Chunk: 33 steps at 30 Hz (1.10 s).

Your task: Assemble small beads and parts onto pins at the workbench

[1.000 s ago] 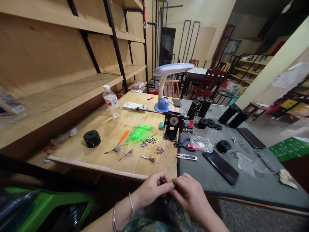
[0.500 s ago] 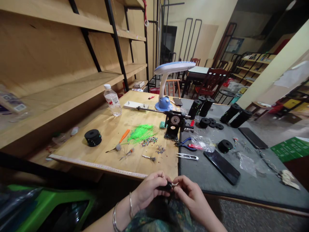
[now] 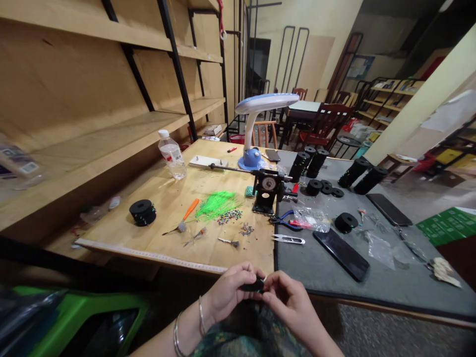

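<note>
At the table's front edge, my left hand [image 3: 235, 287] is closed around a small black spool [image 3: 253, 285], much of it covered by the fingers. My right hand [image 3: 285, 296] meets it from the right, thumb and forefinger pinched at the spool's edge; whatever they pinch is too small to make out. On the wood beyond lie a small brush-like piece with a white stem [image 3: 228, 242], loose coloured beads [image 3: 229, 216] and a bundle of bright green strands [image 3: 219, 204]. White thread snips [image 3: 288, 239] rest to the right on the grey mat [image 3: 297, 267].
A black winding machine [image 3: 266, 191] with a long rod stands mid-table before a blue-and-white lamp [image 3: 251, 157]. Blue-handled pliers [image 3: 284, 220], a phone [image 3: 341, 255] and several black spools [image 3: 346, 223] occupy the right. A water bottle [image 3: 173, 156] and stacked spools [image 3: 143, 213] stand left.
My right fingers have shifted slightly left and closed in against the spool. The pale bit seen between the fingertips earlier is now hidden. My left hand keeps its hold.
</note>
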Each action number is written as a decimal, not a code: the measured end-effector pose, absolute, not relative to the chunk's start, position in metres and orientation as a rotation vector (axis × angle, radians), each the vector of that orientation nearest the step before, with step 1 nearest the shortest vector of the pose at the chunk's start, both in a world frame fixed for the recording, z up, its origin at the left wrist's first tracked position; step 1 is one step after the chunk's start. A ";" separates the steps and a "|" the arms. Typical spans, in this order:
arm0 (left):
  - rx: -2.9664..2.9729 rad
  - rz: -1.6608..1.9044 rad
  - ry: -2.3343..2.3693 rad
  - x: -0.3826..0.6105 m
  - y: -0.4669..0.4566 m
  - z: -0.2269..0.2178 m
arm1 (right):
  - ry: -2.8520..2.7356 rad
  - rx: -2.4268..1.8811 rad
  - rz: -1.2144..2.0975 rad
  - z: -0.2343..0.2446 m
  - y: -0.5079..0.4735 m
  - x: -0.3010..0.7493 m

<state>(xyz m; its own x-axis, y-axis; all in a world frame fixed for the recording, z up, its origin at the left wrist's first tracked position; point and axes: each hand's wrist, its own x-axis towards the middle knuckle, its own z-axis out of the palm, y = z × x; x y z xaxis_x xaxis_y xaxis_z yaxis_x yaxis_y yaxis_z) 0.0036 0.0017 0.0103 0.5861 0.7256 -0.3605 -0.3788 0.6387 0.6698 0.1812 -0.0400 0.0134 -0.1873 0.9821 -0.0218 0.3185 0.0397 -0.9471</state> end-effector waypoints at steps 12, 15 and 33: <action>0.542 0.741 0.500 0.005 0.000 0.001 | -1.131 -1.211 1.332 0.006 -0.040 0.172; 0.536 0.792 0.455 0.009 -0.002 0.000 | -0.893 -1.142 1.492 -0.001 -0.042 0.163; 1.079 0.711 0.765 0.001 0.006 0.005 | -1.611 -1.244 0.833 0.007 -0.042 0.173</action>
